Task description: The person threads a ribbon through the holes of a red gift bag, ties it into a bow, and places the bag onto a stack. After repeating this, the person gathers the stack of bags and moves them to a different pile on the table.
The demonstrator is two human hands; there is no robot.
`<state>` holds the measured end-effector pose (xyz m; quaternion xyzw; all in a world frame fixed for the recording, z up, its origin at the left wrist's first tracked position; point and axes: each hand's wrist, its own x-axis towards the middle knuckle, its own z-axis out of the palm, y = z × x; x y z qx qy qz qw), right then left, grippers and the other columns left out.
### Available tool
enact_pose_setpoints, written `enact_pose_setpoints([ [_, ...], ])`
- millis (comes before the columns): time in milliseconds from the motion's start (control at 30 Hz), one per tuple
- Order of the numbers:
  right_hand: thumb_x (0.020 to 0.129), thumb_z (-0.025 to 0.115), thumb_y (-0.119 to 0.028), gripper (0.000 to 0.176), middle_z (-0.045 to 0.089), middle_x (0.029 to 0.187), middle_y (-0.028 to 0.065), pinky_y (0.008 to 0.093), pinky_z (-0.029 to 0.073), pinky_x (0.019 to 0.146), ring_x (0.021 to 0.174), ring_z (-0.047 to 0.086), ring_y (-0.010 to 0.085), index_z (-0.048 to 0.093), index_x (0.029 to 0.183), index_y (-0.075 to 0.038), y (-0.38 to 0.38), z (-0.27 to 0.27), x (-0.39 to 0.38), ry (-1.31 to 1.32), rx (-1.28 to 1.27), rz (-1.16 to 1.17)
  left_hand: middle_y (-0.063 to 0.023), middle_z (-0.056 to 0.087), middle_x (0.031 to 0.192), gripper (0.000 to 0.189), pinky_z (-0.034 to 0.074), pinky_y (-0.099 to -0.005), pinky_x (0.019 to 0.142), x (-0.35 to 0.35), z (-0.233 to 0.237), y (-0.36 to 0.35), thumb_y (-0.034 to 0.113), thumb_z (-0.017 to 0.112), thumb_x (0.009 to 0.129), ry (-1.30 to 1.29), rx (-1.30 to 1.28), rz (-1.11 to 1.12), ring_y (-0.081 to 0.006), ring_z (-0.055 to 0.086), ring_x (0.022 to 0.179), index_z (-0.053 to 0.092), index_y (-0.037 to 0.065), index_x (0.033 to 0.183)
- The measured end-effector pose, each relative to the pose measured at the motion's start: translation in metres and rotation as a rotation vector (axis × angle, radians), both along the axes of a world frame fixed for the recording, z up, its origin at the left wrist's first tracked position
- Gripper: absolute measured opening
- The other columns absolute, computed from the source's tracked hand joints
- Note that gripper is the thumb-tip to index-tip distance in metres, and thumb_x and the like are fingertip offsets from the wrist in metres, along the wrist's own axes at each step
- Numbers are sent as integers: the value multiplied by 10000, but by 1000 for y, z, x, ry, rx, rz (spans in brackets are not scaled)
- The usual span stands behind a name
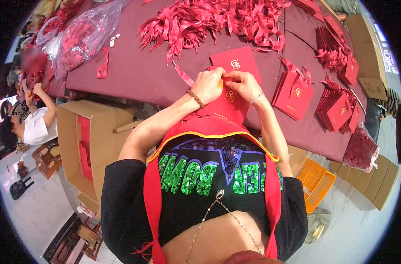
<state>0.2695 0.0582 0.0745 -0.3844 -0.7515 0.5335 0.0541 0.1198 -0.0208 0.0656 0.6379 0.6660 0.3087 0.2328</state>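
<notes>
A red paper bag (230,105) with gold lettering lies at the table's near edge, under both hands. My left hand (208,86) is closed at its top edge, with a red ribbon (183,75) trailing up and left from it. My right hand (245,86) pinches the same top edge; its fingertips nearly meet the left ones. What exactly the fingertips hold is too small to make out. Just beyond lies another red bag (238,60). A loose pile of red ribbons (187,24) is spread farther back.
Finished-looking red bags (292,94) with ribbons lie right, near stacked bags (336,110). Cardboard boxes (84,145) stand left and right. An orange crate (314,182) is low right. A clear plastic bag (88,33) lies back left. Another person (37,121) is at far left.
</notes>
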Motion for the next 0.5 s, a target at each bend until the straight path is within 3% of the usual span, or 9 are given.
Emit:
enact_pose_setpoints([
  [67,784,604,-63,282,625,903,60,243,458,731,809,568,100,580,1051,26,2,-9,3,94,-86,-22,-222,598,751,237,465,-415,613,0,0,-1,74,521,759,16,37,0,-359,601,712,563,39,989],
  [133,786,604,-59,281,623,913,56,238,459,734,812,572,101,578,1052,28,5,-18,6,186,-176,-46,-168,611,710,201,471,-349,564,-2,-1,-1,51,537,775,-165,24,-11,-275,612,625,555,33,974],
  [233,791,598,-46,275,617,919,46,221,459,737,816,577,97,573,1055,26,9,-22,10,205,-352,-90,-28,573,674,128,445,-222,495,-5,-6,1,46,556,818,-480,-73,151,-66,528,568,559,24,943],
  [267,773,609,-53,291,620,907,51,231,460,738,816,578,105,578,1051,26,10,-20,10,215,-384,-102,-28,573,674,128,445,-222,495,-7,-5,0,46,556,818,-479,-75,147,-66,528,568,559,24,943],
  [333,754,620,-60,307,623,894,56,242,461,739,816,579,113,583,1047,26,12,-23,11,225,-419,-119,-96,620,689,110,486,-269,519,-11,-2,-1,12,564,787,-693,-233,217,-158,608,591,573,2,896],
  [500,798,581,-44,246,613,884,24,206,457,713,786,571,78,570,1036,20,16,-22,13,150,-422,-104,-48,605,694,99,469,-218,506,-14,-1,-6,50,570,815,-684,-174,164,-83,563,579,605,10,898],
])
